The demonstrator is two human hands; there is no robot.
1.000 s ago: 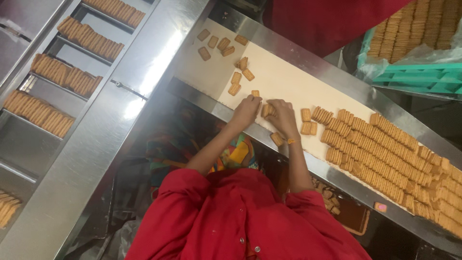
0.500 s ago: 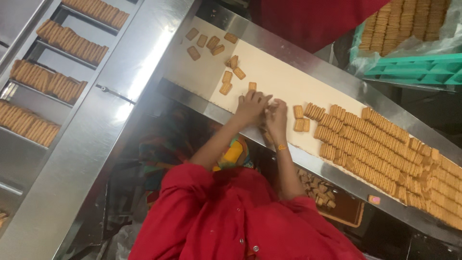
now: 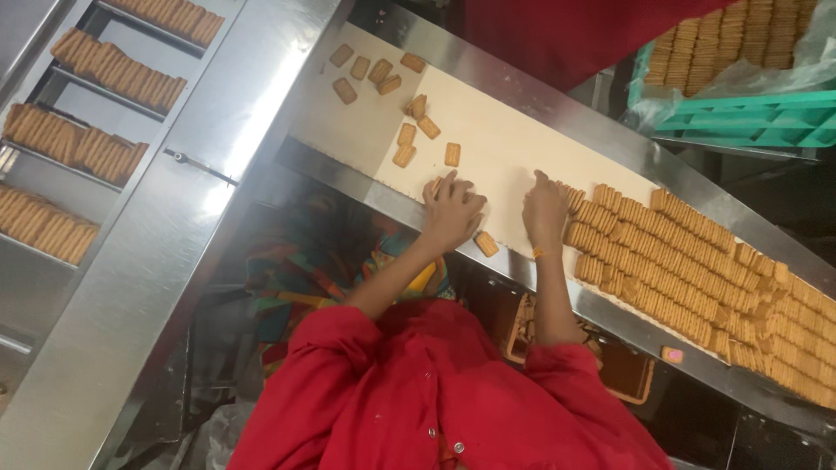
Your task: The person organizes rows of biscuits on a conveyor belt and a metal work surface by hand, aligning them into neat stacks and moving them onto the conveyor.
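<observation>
Hands now apart, left hand point(image 3: 453, 211) over biscuit, right hand point(image 3: 544, 209) at biscuit mass point(image 3: 688, 261)

Both hands, left point(image 3: 453, 213) and right point(image 3: 544, 211), are laid flat on the pale conveyor belt point(image 3: 496, 144), the right touching the massed biscuits point(image 3: 688, 261).

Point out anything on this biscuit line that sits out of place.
One biscuit lies on the steel edge rail, off the cream belt, just right of the left hand. A small pinkish piece sits farther along that rail.
</observation>
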